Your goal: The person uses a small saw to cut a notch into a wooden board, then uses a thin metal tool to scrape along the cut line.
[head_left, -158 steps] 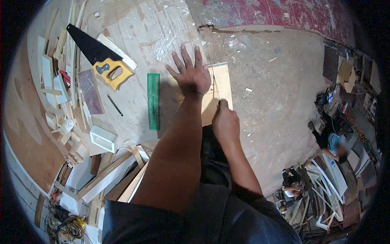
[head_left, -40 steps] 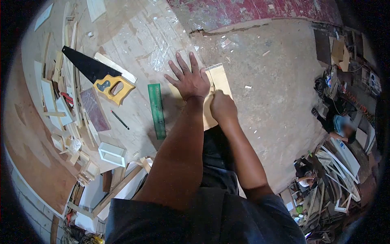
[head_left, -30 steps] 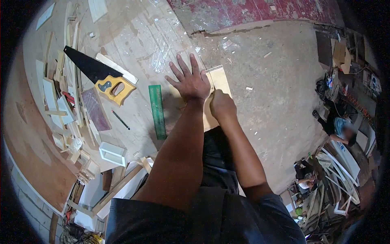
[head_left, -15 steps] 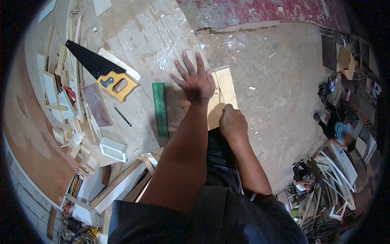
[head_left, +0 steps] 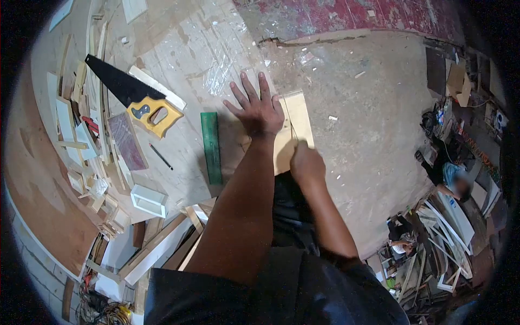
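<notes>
Fingers spread, my left hand [head_left: 260,111] lies flat over the left side of a pale wooden board [head_left: 303,116]. My right hand [head_left: 307,162] is closed in a fist at the board's near end, around a thin-bladed tool [head_left: 293,133]. Most of that tool is hidden by the fist, so I cannot tell its exact kind. From the fist, a thin dark line runs up the board toward its far end. A green strip [head_left: 212,147] lies to the left of my left forearm.
A handsaw [head_left: 132,97] with a yellow handle lies at the left, above a pencil [head_left: 161,156]. Wood offcuts [head_left: 111,214] and a white box-shaped piece [head_left: 149,201] are piled at lower left. At the right, a person [head_left: 452,176] is near stacked boards [head_left: 452,216].
My right hand has shifted slightly on the board and is a little blurred. The left hand keeps its spread pose on the board. The whole view has moved slightly.
</notes>
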The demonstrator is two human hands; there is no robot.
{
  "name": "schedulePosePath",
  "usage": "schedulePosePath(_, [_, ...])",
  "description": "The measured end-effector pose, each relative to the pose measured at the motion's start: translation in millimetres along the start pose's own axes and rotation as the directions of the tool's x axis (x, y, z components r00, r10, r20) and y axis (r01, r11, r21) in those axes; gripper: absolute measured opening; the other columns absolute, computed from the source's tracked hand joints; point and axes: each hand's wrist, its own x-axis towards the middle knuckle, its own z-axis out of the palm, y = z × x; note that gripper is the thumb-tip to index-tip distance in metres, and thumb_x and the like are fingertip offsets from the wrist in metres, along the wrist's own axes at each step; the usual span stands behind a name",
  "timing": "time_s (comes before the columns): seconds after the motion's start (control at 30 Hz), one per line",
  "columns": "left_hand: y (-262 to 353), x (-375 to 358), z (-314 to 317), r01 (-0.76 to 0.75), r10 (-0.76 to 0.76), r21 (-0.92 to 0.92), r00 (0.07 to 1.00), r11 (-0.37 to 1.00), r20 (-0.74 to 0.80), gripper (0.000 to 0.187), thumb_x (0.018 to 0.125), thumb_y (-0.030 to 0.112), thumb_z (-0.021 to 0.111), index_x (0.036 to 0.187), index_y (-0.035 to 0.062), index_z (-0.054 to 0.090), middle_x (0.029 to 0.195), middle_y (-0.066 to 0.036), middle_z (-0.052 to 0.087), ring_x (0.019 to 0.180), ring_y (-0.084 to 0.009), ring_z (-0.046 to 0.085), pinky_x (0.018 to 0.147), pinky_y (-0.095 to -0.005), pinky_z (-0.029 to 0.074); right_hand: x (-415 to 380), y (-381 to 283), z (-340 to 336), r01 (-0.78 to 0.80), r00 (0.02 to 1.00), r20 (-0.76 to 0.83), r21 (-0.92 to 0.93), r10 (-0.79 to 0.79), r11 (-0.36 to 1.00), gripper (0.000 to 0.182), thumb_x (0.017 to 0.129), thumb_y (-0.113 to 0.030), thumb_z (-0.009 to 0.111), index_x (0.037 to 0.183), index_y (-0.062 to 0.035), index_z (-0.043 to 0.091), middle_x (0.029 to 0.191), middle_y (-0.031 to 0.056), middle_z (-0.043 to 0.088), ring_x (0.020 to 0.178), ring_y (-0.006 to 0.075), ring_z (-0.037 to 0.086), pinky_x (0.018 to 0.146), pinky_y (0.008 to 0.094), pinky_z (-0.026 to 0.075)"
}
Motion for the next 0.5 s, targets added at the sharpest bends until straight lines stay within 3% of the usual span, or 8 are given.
schedulePosePath(0.2, [-1, 4, 1, -0.008, 0.008, 0.001, 0.999, 1.000, -0.035, 0.077, 0.091, 0.037, 0.055, 0.158, 0.0176, 0.022, 0.162, -0.026, 0.008, 0.146, -0.0562, 0.006, 0.106, -0.0798, 0.005, 30, -10, 15, -0.008, 0.998, -0.061, -0.001, 0.008, 1.000, 0.024, 0.094, -0.015, 0.046, 0.107, 0.0028, 0.057, 0.096, 0.0322, 0.068, 0.093, 0.0464, 0.068, 0.082, 0.0555, 0.053])
schedulePosePath(0.33, [-1, 3, 0, 0.009, -0.009, 0.000, 1.000, 1.000, 0.011, 0.077, 0.091, 0.038, 0.056, 0.158, 0.0159, 0.023, 0.162, -0.027, 0.008, 0.145, -0.0570, 0.008, 0.105, -0.0800, 0.006, -18, 1, -5, -0.051, 0.998, 0.048, -0.005, 0.051, 0.999, 0.023, 0.093, -0.013, 0.045, 0.105, 0.0038, 0.057, 0.097, 0.0328, 0.068, 0.095, 0.0466, 0.068, 0.083, 0.0544, 0.053])
schedulePosePath(0.5, [-1, 3, 1, -0.017, 0.018, 0.012, 0.999, 1.000, -0.037, 0.077, 0.090, 0.036, 0.057, 0.157, 0.0154, 0.025, 0.162, -0.028, 0.009, 0.145, -0.0582, 0.009, 0.105, -0.0803, 0.009, 31, 0, 21, -0.008, 0.999, -0.034, 0.053, 0.010, 0.999, 0.030, 0.096, -0.019, 0.045, 0.110, 0.0055, 0.055, 0.097, 0.0342, 0.067, 0.094, 0.0498, 0.066, 0.084, 0.0571, 0.052])
